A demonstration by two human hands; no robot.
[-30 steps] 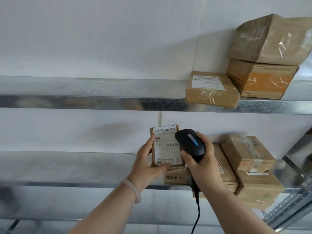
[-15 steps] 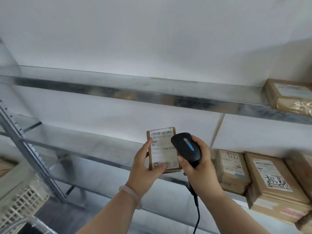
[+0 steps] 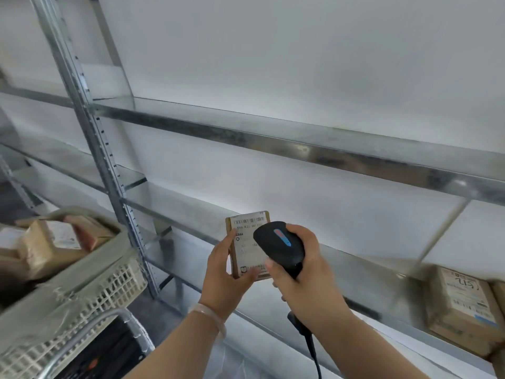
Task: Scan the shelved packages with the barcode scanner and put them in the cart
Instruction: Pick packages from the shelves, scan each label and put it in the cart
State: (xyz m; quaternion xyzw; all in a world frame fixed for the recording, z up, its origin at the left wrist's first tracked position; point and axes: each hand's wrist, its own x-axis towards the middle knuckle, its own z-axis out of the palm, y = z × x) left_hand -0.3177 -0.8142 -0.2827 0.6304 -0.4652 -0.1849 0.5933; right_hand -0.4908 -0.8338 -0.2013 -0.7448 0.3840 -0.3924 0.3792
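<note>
Two hands engaged: left hand [image 3: 221, 274] pinched the package [image 3: 244, 242] between thumb and curled fingers; right hand [image 3: 308, 277] wrapped its fingers round the scanner [image 3: 278, 248], just beside the left fingertips.

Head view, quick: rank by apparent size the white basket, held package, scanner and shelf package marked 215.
1. white basket
2. shelf package
3. held package and scanner look alike; the scanner overlaps the package, so unranked.

One left hand [image 3: 226, 272], one right hand [image 3: 308, 283], one scanner [image 3: 278, 247], one package [image 3: 246, 253]. One basket [image 3: 90, 294] with at least two blurred parcels [image 3: 52, 247]. One labelled box [image 3: 461, 305] at right.
</note>
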